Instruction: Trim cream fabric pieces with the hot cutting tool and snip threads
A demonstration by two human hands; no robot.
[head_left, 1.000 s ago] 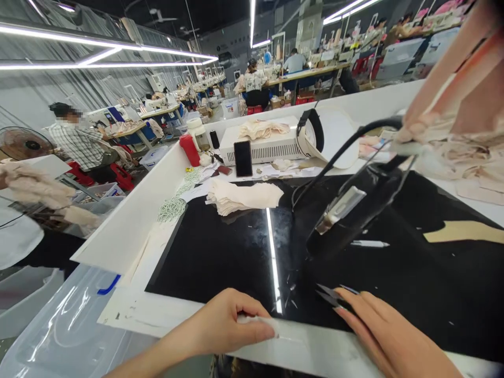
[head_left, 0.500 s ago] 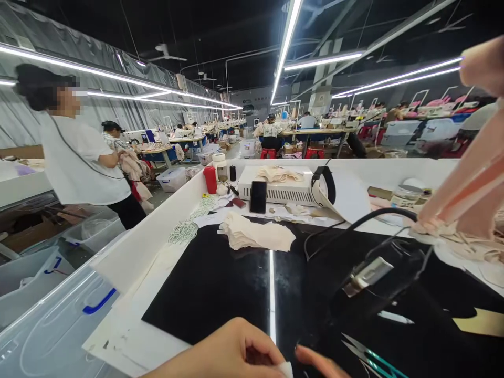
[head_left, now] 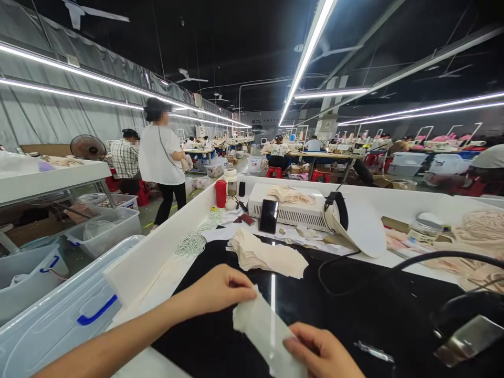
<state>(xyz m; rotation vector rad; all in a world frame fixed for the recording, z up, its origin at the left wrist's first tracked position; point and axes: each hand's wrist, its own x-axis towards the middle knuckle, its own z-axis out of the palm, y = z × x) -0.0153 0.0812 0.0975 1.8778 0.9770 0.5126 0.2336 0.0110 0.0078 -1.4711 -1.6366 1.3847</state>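
white, thin fabric strip (head_left: 262,328) hangs between both hands just above the near edge of the black mat (head_left: 220,310) — the left hand (head_left: 214,289) pinches its far end with thumb and fingertips, the right hand (head_left: 321,352) pinches the near end. held only by the tips, the limp strip could slip or twist. the iron (head_left: 466,331) sits near on the right — its cord could snag it.

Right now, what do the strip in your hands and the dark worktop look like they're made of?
The strip, pinched by the left hand and right hand, looks like thin white fabric or interfacing: matte, limp. The worktop looks like glossy black glass or acrylic; it mirrors the ceiling light.
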